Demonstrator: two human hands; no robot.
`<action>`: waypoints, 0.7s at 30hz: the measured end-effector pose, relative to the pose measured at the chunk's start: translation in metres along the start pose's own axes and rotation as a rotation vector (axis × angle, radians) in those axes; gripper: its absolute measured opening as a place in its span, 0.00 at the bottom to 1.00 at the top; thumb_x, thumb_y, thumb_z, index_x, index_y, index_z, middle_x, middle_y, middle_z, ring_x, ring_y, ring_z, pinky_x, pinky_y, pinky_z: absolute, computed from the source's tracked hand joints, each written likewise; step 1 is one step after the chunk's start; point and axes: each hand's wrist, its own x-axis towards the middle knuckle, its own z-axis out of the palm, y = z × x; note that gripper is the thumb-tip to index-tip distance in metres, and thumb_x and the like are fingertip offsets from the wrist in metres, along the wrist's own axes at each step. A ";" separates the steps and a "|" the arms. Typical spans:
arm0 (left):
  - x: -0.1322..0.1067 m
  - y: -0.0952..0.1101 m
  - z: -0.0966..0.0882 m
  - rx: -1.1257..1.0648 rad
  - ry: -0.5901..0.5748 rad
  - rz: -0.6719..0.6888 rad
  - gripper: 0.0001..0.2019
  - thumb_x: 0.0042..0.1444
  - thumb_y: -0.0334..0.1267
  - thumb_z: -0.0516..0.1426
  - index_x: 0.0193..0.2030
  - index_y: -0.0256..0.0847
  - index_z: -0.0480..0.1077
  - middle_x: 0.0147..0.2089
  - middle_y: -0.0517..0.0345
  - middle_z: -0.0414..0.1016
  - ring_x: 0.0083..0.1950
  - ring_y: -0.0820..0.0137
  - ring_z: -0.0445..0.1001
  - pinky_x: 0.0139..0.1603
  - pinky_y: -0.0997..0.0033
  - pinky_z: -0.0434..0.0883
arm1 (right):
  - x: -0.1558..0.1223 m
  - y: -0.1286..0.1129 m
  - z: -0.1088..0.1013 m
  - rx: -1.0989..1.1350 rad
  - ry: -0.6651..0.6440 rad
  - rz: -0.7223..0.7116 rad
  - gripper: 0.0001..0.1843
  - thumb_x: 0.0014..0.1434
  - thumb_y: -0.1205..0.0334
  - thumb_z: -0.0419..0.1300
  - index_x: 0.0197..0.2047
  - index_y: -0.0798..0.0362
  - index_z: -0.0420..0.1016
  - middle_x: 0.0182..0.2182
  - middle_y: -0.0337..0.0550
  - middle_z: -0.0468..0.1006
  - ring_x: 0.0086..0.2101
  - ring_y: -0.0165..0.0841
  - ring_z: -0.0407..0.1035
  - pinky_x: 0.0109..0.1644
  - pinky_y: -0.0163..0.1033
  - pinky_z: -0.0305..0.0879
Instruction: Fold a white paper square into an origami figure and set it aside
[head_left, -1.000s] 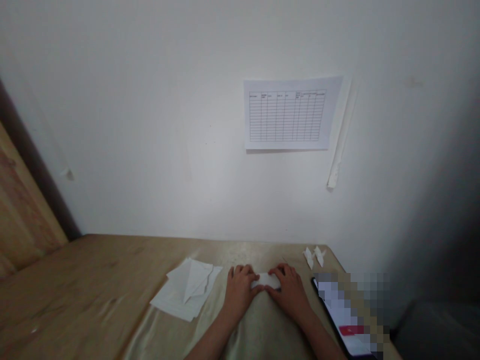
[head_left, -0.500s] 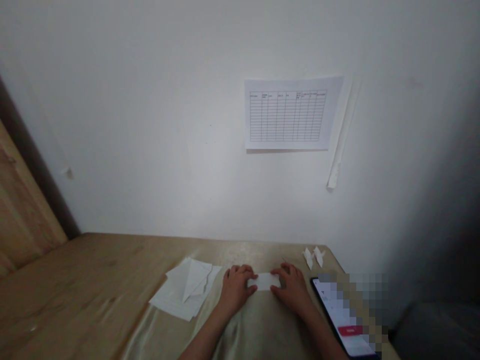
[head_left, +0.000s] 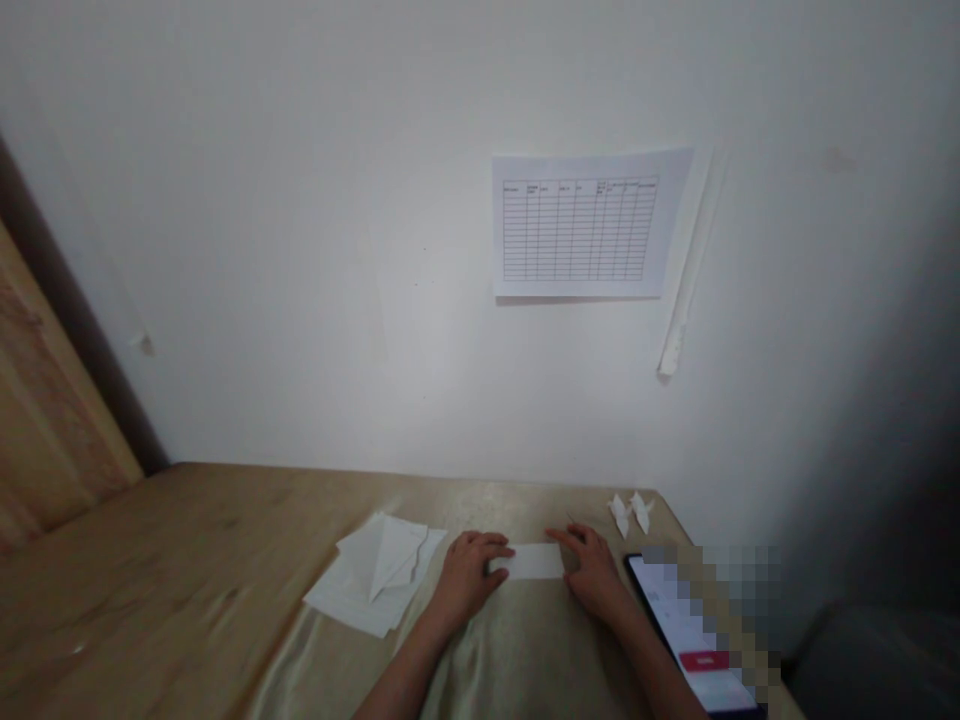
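A small folded strip of white paper (head_left: 536, 562) lies flat on the cloth-covered table between my hands. My left hand (head_left: 469, 575) grips its left end, the thumb below and the fingers above. At the right end, my right hand (head_left: 596, 572) has its index finger stretched out by the top corner and its thumb apart, near the lower corner. Left of my hands lies a pile of white paper sheets (head_left: 345, 595) with a folded triangular piece (head_left: 397, 555) on top. Two small folded paper pieces (head_left: 630, 515) rest beyond my right hand.
A phone (head_left: 686, 630) with a lit screen, partly pixelated, lies beside my right forearm. The table (head_left: 225, 560) meets a white wall, where a printed table sheet (head_left: 581, 230) hangs. A wooden panel (head_left: 52, 400) stands at the far left.
My right hand has loosened from the paper's right end and shifted slightly right, its index finger straightening. My left hand stays at the left end.
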 end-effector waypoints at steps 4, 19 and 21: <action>0.000 -0.001 0.002 0.010 -0.001 0.005 0.17 0.53 0.36 0.61 0.50 0.55 0.78 0.59 0.64 0.76 0.61 0.62 0.68 0.66 0.59 0.59 | -0.001 0.004 0.000 0.004 -0.016 -0.020 0.38 0.44 0.76 0.54 0.56 0.39 0.76 0.61 0.43 0.68 0.62 0.39 0.62 0.65 0.44 0.56; -0.007 0.030 0.031 0.213 0.181 -0.055 0.20 0.56 0.52 0.58 0.52 0.47 0.72 0.58 0.51 0.70 0.61 0.53 0.64 0.67 0.49 0.52 | -0.021 -0.027 0.001 -0.138 0.072 -0.007 0.24 0.55 0.49 0.62 0.55 0.41 0.73 0.61 0.49 0.67 0.62 0.47 0.57 0.68 0.52 0.46; -0.007 0.030 0.033 0.194 0.196 -0.067 0.21 0.55 0.54 0.59 0.51 0.47 0.72 0.57 0.50 0.70 0.61 0.53 0.64 0.67 0.49 0.52 | -0.021 -0.028 0.003 -0.141 0.081 0.001 0.25 0.54 0.46 0.63 0.55 0.41 0.73 0.60 0.49 0.67 0.62 0.48 0.57 0.68 0.53 0.45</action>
